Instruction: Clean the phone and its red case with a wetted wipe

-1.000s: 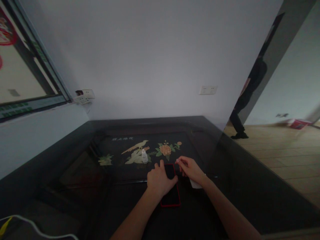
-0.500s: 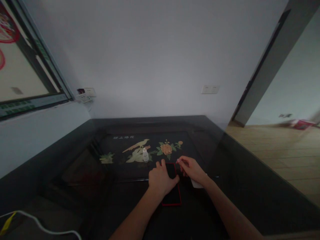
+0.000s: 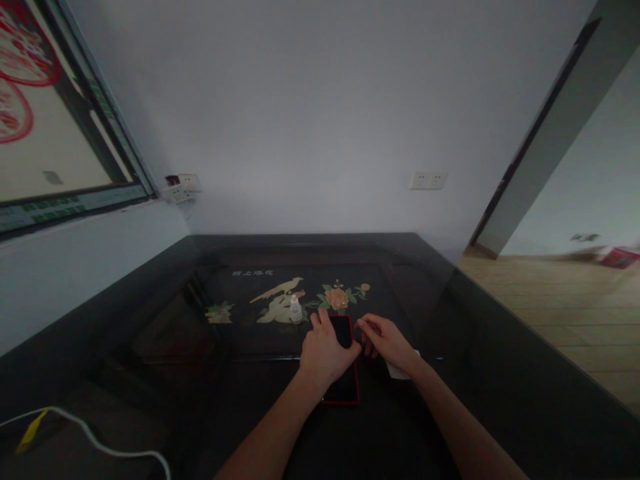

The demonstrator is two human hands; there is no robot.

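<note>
One white cable (image 3: 90, 433) curls well left of all the fingers, and next up, a small bottle (image 3: 296, 311) stands just left of the left fingertips! Here's the left hand (image 3: 326, 352), thumb and fingers clasping the sides of a red-edged phone (image 3: 345, 388) flat beneath them. Rightward, the right hand (image 3: 387, 341) pinches thumb and forefinger together near the phone's top corner; anything between them, can't tell. Behind those fingers, a white item (image 3: 398, 373) peeks past the wrist.
</note>
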